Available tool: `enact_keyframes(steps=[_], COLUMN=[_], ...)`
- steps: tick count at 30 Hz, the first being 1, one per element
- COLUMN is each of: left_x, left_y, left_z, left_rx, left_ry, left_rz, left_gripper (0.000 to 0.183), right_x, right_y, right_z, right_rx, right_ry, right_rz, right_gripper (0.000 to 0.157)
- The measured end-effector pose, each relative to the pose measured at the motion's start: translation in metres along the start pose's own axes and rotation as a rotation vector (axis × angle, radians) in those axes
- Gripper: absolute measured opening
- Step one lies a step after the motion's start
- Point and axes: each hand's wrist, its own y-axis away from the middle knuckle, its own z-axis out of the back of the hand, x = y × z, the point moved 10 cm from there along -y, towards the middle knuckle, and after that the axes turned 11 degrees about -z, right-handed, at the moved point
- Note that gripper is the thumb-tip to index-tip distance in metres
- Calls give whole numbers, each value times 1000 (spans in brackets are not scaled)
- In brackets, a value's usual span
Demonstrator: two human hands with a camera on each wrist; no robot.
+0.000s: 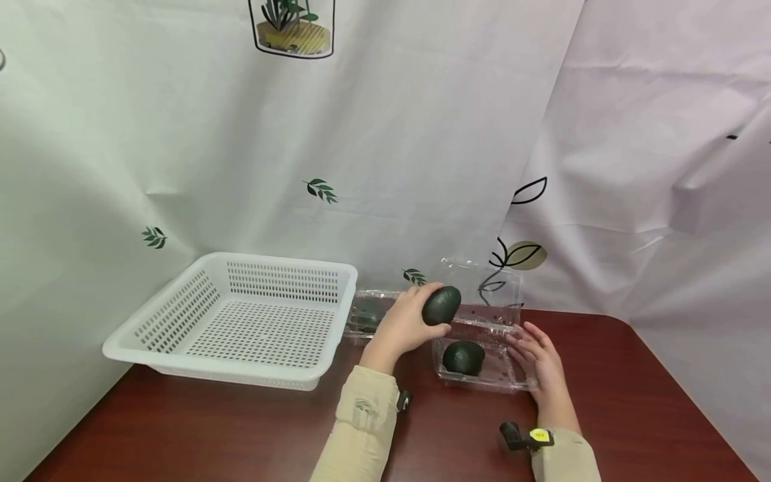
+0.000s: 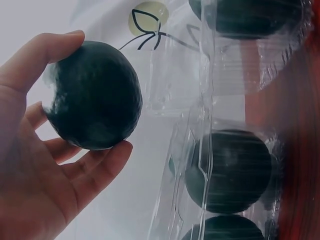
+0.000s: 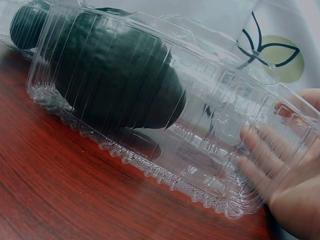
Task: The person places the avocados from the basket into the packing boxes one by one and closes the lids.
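My left hand (image 1: 409, 323) grips a dark green avocado (image 1: 442, 306) and holds it in the air, thumb on one side and fingers on the other in the left wrist view. Below and to its right stands a clear plastic clamshell box (image 1: 497, 376) with its lid raised at the back. One more avocado (image 3: 115, 70) lies in the left part of that box. My right hand (image 1: 544, 365) touches the box's right end, its fingers extended along the clear wall (image 3: 280, 150).
A white slotted basket (image 1: 229, 371) stands at the left of the dark red table (image 1: 241, 428). Another clear box (image 1: 361, 335) with avocados (image 2: 229, 170) sits between the basket and the lidded box. A printed white cloth (image 1: 421, 134) hangs close behind.
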Motion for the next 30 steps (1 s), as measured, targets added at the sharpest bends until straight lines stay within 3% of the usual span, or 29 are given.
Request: enact_keyframes(steps=[22,30], left_x=[-27,-38], left_y=[-7,-8], left_z=[-22,-30], left_rx=[-15,-67], left_ry=[52,61], left_rz=[-5,1], left_gripper=[72,71], right_x=[1,-1], right_y=[0,0], right_z=[0,2], right_rx=[-4,-45], right_ry=[-12,27], right_rz=[-2,-30], right_gripper=[28,34])
